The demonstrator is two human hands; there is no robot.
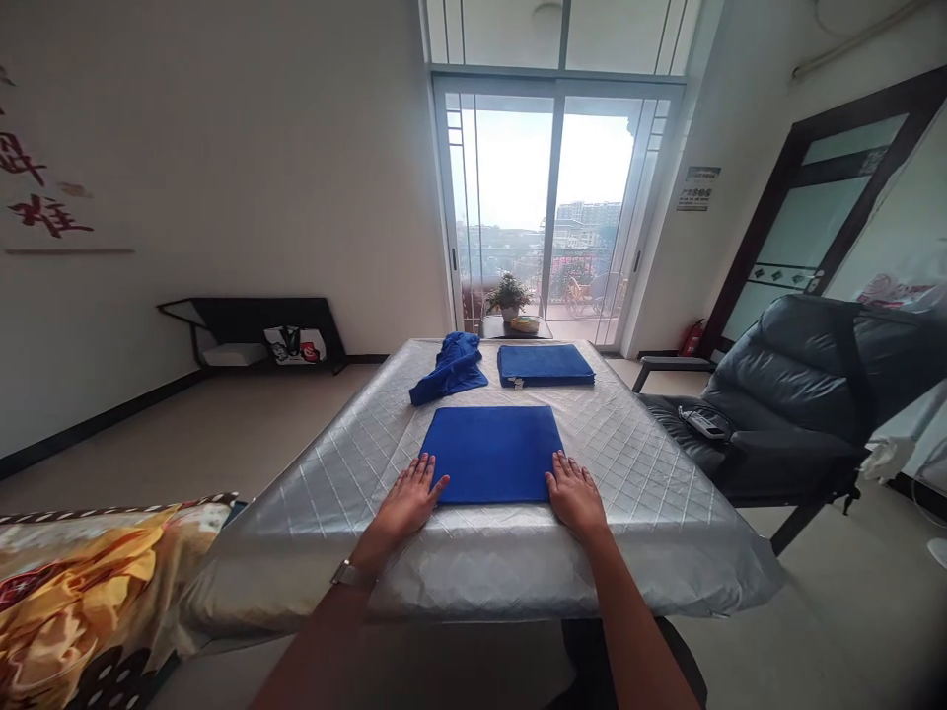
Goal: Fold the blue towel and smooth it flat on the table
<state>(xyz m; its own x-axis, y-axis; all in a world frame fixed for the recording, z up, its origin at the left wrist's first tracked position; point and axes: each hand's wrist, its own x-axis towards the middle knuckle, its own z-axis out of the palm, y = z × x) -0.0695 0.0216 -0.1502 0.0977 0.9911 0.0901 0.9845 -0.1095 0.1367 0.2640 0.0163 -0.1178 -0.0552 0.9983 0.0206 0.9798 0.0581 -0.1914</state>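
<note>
A blue cloth [494, 454] lies flat as a neat rectangle near the front of the table. My left hand [410, 493] rests at its left edge, fingers stretched out and thumb on the near left corner. Along the right edge my right hand [575, 491] lies flat, its fingers also extended. Neither hand grips anything. Beyond, to the right, sits a stack of folded blue cloths [546, 363] with a small white tag at its near side. A crumpled blue cloth [453, 369] lies at the far left of the table.
A silver quilted cover [332, 493] drapes the table [643, 473]. On the right stands a dark recliner [791, 394] with a remote on its seat. Yellow fabric [81, 592] is heaped at lower left. A potted plant [509, 296] stands behind the table, before glass doors.
</note>
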